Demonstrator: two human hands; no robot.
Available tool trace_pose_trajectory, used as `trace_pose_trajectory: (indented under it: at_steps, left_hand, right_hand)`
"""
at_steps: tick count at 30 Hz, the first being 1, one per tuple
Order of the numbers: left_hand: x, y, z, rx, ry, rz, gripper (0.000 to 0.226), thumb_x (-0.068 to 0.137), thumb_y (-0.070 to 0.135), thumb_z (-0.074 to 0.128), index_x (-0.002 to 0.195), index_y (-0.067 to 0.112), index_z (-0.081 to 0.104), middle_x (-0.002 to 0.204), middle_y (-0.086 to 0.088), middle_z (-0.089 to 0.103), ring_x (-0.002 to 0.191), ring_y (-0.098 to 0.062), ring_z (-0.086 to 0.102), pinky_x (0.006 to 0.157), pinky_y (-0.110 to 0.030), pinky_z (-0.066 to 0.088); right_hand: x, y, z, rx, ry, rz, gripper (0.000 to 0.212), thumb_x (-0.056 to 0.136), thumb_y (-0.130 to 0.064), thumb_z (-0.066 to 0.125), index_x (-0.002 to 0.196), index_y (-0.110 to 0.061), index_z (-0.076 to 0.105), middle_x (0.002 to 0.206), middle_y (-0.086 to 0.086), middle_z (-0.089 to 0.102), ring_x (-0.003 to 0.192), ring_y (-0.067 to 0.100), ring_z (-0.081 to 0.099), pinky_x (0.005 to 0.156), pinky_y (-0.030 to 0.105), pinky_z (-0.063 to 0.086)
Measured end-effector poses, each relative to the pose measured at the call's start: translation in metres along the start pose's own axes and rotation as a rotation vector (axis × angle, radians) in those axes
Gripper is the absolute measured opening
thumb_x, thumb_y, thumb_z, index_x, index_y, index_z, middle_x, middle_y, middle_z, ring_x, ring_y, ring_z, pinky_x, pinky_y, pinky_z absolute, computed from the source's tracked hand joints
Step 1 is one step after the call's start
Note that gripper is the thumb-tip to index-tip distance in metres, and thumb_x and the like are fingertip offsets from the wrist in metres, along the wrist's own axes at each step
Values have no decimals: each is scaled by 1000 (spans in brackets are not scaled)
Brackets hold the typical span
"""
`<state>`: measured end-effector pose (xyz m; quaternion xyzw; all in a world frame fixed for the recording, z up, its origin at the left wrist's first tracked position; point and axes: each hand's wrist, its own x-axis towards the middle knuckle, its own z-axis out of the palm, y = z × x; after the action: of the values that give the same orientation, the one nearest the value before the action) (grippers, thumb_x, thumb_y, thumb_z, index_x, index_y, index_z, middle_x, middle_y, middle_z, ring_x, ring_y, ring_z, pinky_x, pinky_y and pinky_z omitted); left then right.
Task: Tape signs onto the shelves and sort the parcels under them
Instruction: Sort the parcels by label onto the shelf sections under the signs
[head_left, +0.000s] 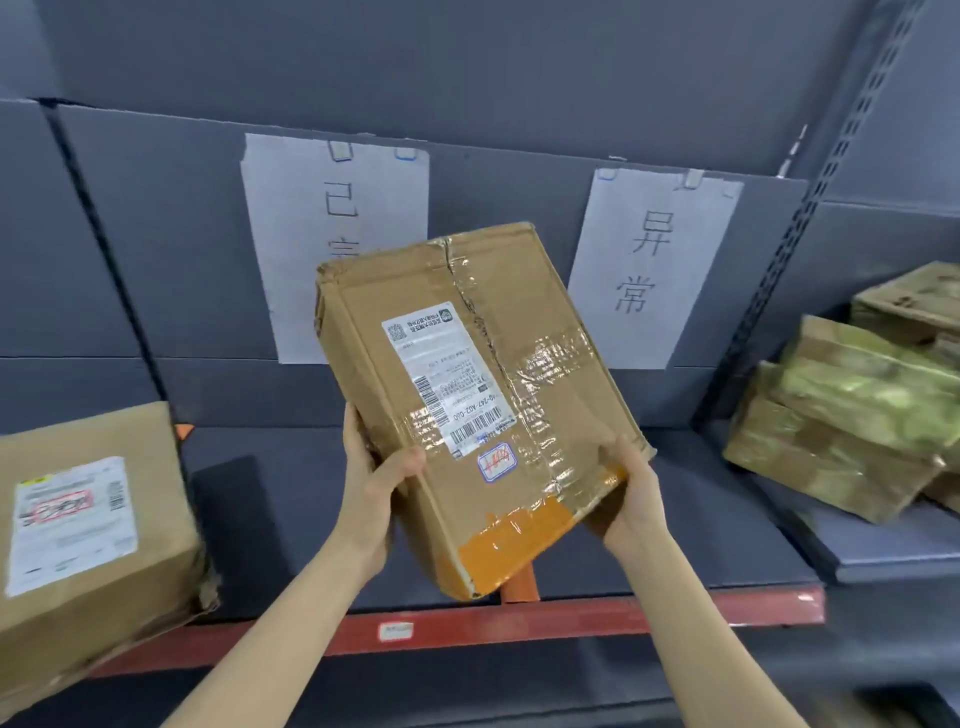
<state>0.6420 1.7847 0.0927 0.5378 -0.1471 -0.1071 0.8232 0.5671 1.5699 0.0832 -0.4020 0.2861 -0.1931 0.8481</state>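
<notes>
left hand (371, 483) thumb on top face, fingers under left edge, gripping parcel (472, 400) | right hand (635, 493) fingers curled round lower right corner | parcel tilted, raised above shelf (675, 525), before two signs (655, 265)

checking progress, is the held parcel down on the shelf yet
No, left hand and right hand hold the parcel tilted above the shelf.
</notes>
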Motion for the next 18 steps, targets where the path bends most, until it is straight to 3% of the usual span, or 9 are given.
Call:
trace_pose_trajectory:
  at_steps: [2, 5, 6, 8, 10, 12, 14, 16, 18]
  left_hand:
    - [-1, -14, 20, 25, -73, -82, 102, 43, 39, 68, 136, 46, 28, 123, 6, 58, 109, -19, 58, 79, -36, 49]
    - [-6, -38, 54, 64, -178, -218, 101, 44, 46, 69, 135, 47, 26, 124, 6, 57, 111, -19, 56, 86, -39, 48]
    - [-8, -46, 67, 82, -202, -267, 97, 47, 46, 70, 135, 47, 27, 124, 8, 57, 111, -17, 56, 88, -40, 48]
    - [-13, -66, 92, 128, -231, -360, 77, 67, 45, 70, 133, 45, 30, 124, 9, 56, 110, -14, 54, 92, -41, 46]
    - [-17, -86, 115, 171, -241, -461, 53, 88, 41, 56, 136, 41, 33, 127, 7, 55, 112, -16, 52, 97, -41, 41]
    - [-22, -101, 133, 229, -268, -525, 46, 93, 40, 49, 136, 36, 35, 126, 7, 55, 105, -13, 52, 93, -35, 37]
    - [-28, -110, 148, 249, -296, -556, 44, 93, 37, 50, 135, 30, 37, 116, 9, 56, 94, -4, 51, 82, -26, 37]
    - [-32, -115, 160, 276, -327, -555, 43, 94, 32, 51, 134, 29, 36, 109, 14, 55, 89, 4, 49, 67, -17, 35]
    - [-35, -116, 169, 333, -371, -518, 44, 94, 25, 53, 134, 32, 35, 113, 15, 55, 88, 7, 47, 64, -13, 33]
  right_hand:
    - [-8, -6, -38, 7, 33, 22, 15, 86, -31, 57, 86, -16, 58, 78, 8, 66, 69, 28, 61, 66, 36, 52]
    - [-24, -15, -93, 30, 124, 46, 43, 50, -34, 83, 81, -16, 58, 82, 12, 56, 72, 30, 51, 74, 39, 42]
    - [-29, -19, -109, 45, 170, 49, 46, 47, -33, 83, 81, -15, 58, 84, 13, 56, 74, 30, 52, 77, 42, 40]
    - [-39, -28, -137, 48, 244, 43, 35, 60, -32, 72, 86, -13, 56, 84, 15, 57, 75, 31, 54, 78, 45, 41]
    - [-47, -35, -159, 73, 310, 48, 25, 76, -26, 63, 94, -12, 55, 90, 16, 59, 79, 33, 57, 75, 43, 48]
    - [-51, -42, -177, 66, 386, 46, 18, 86, -29, 60, 96, -14, 56, 103, 15, 59, 91, 34, 58, 85, 49, 50]
    - [-53, -47, -186, 6, 422, 52, 26, 88, -35, 60, 107, -19, 53, 112, 12, 56, 104, 35, 55, 97, 55, 43]
    - [-53, -51, -192, -53, 449, 56, 40, 88, -38, 61, 121, -23, 43, 111, 8, 53, 111, 38, 52, 100, 59, 40]
    - [-52, -53, -195, -153, 495, 28, 49, 88, -36, 62, 130, -22, 39, 119, 5, 50, 117, 36, 48, 102, 55, 38]
